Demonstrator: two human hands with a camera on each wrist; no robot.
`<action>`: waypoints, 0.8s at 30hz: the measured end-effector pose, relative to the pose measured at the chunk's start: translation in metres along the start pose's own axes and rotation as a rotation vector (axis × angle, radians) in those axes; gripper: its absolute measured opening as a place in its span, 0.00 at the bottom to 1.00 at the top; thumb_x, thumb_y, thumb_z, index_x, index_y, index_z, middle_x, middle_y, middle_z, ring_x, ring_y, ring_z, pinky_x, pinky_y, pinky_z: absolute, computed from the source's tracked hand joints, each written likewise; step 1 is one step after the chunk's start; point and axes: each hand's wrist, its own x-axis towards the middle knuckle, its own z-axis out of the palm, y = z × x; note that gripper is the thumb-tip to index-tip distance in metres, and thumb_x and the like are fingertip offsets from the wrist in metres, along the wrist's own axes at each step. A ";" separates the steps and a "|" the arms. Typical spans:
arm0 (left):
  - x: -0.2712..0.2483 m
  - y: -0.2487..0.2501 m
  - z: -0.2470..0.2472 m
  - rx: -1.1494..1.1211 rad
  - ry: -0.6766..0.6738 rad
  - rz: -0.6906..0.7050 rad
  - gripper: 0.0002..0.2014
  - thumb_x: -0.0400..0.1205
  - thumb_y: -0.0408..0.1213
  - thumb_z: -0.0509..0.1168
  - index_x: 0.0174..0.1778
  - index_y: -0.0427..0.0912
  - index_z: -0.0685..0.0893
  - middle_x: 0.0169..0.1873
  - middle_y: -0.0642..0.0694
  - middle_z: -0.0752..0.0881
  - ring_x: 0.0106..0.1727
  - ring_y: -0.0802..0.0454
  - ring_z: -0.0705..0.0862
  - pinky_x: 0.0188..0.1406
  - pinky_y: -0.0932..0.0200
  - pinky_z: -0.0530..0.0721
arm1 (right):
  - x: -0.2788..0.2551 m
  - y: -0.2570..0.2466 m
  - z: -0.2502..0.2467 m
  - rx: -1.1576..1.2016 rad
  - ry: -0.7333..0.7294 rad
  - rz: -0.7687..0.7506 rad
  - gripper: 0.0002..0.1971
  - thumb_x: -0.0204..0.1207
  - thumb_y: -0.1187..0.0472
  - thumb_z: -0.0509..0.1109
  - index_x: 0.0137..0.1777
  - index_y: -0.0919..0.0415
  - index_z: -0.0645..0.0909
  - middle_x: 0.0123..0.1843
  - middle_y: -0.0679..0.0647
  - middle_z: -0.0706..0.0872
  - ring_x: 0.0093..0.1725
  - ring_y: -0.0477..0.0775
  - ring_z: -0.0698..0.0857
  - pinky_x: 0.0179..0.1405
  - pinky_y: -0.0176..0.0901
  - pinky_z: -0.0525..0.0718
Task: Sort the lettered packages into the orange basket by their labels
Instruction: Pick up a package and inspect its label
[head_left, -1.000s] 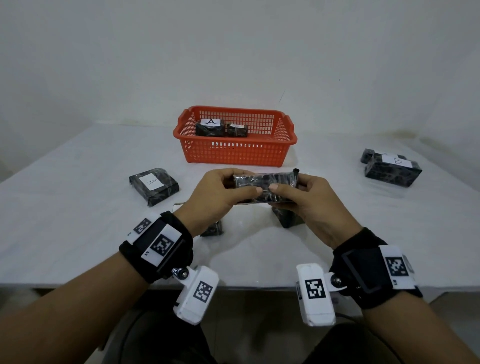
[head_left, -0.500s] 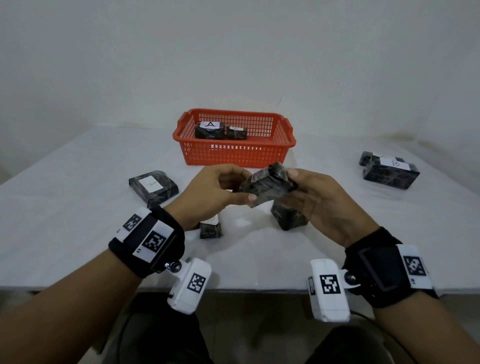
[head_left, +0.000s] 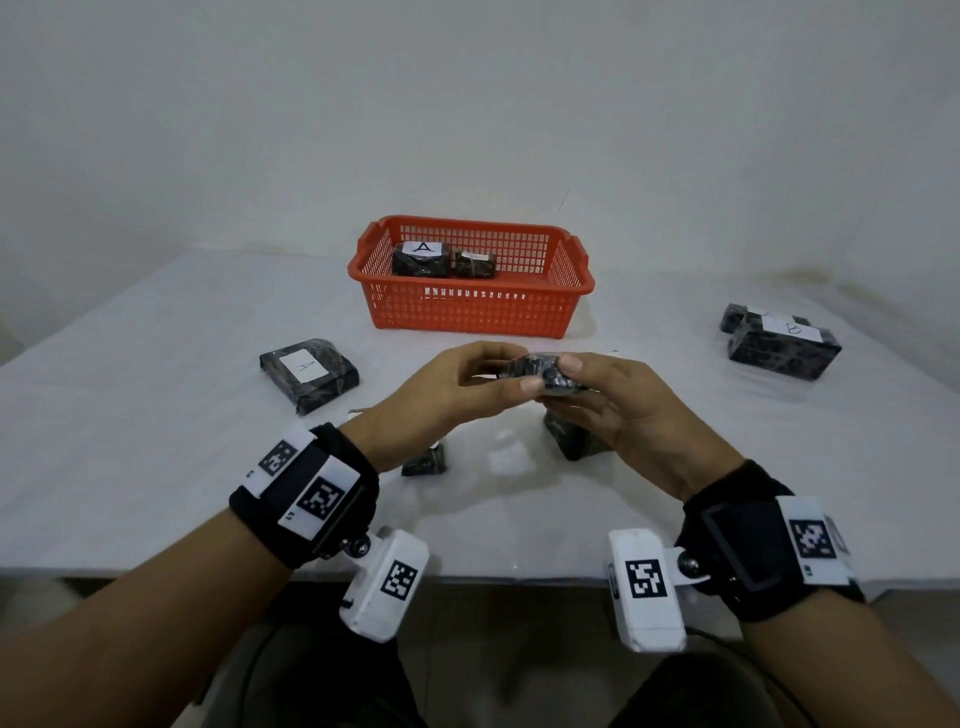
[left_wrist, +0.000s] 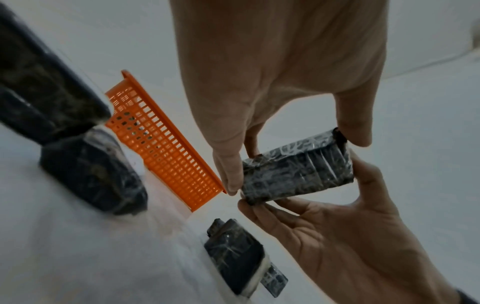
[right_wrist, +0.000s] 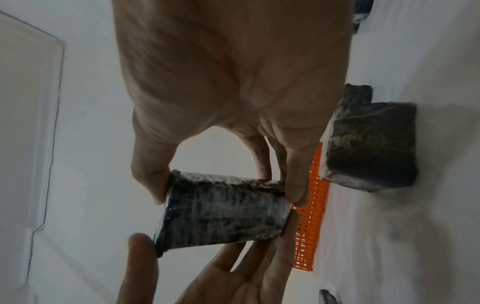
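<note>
I hold one dark wrapped package (head_left: 540, 370) in the air over the table, in front of the orange basket (head_left: 470, 306). My left hand (head_left: 511, 371) pinches its left end between thumb and fingers. My right hand (head_left: 569, 382) grips the right end, thumb on top and fingers beneath. No label shows on it in any view. The left wrist view shows the package (left_wrist: 298, 170) between my left hand (left_wrist: 293, 158) and the right palm below. In the right wrist view my right hand (right_wrist: 223, 188) clamps the package (right_wrist: 223, 209). Inside the basket lie a package marked A (head_left: 421, 257) and a smaller one (head_left: 475, 265).
A flat package labelled A (head_left: 309, 374) lies at the left of the white table (head_left: 156, 467). Two stacked packages (head_left: 784, 348) sit at the far right. A small package (head_left: 426, 460) and a larger one (head_left: 571, 439) rest under my hands.
The package has been turned between my hands, from lying broadside to showing a narrower end. Both hands have kept hold of it and shifted slightly.
</note>
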 end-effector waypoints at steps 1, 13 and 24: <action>0.000 -0.001 0.000 -0.041 -0.010 -0.014 0.36 0.72 0.59 0.75 0.73 0.43 0.82 0.69 0.44 0.87 0.72 0.49 0.86 0.78 0.45 0.81 | 0.000 0.001 0.000 -0.005 0.004 0.001 0.27 0.76 0.46 0.72 0.67 0.66 0.88 0.65 0.57 0.93 0.69 0.54 0.89 0.80 0.53 0.80; 0.000 -0.008 0.000 -0.144 0.023 -0.046 0.38 0.68 0.54 0.76 0.73 0.41 0.81 0.68 0.38 0.87 0.69 0.46 0.88 0.73 0.51 0.85 | 0.005 0.013 -0.003 -0.032 0.057 0.013 0.37 0.61 0.43 0.83 0.70 0.58 0.86 0.66 0.61 0.91 0.71 0.68 0.86 0.80 0.67 0.78; -0.004 0.001 0.005 -0.020 0.045 -0.007 0.38 0.66 0.57 0.78 0.71 0.44 0.82 0.65 0.43 0.90 0.65 0.50 0.91 0.75 0.47 0.84 | 0.001 0.011 -0.001 -0.053 0.049 0.023 0.41 0.58 0.42 0.85 0.73 0.56 0.83 0.64 0.53 0.93 0.69 0.57 0.89 0.81 0.64 0.78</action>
